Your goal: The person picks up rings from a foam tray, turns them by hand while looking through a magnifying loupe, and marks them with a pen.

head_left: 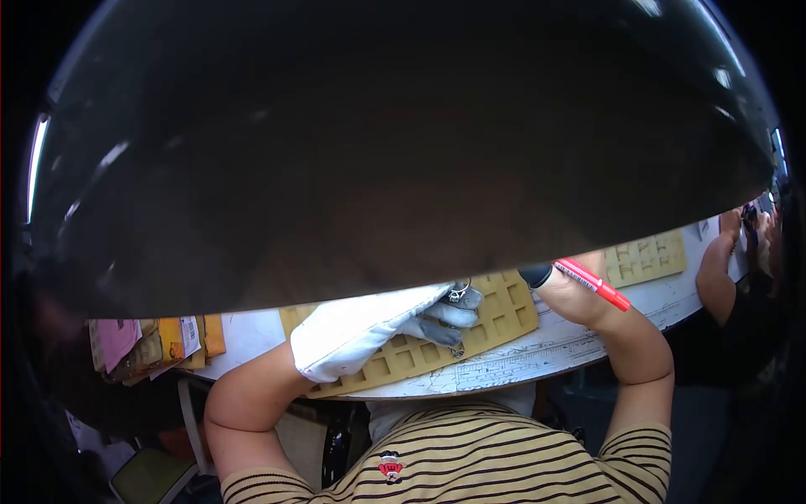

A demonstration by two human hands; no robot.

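My left hand (378,323) wears a white glove with grey fingers and lies over a yellow tray (403,359) of small square compartments. Its fingers are curled, with a ring (457,294) bearing a clear stone held at the fingertips. Just below the fingers, a second small shiny piece (457,353) rests on the tray; it looks like another ring. My bare right hand (579,296) is closed on a red marker (592,284) that slants back toward the wrist. Beside that hand shows a dark rounded object (536,275), its kind unclear. The right fingertips are hidden by the dark curved cover above.
A large dark curved surface (403,160) blocks the upper view. Another yellow tray (646,259) lies at the right on the worn white table (537,357). Stacked packets (172,338) stand at the left. At the far right are another person's arms (716,273).
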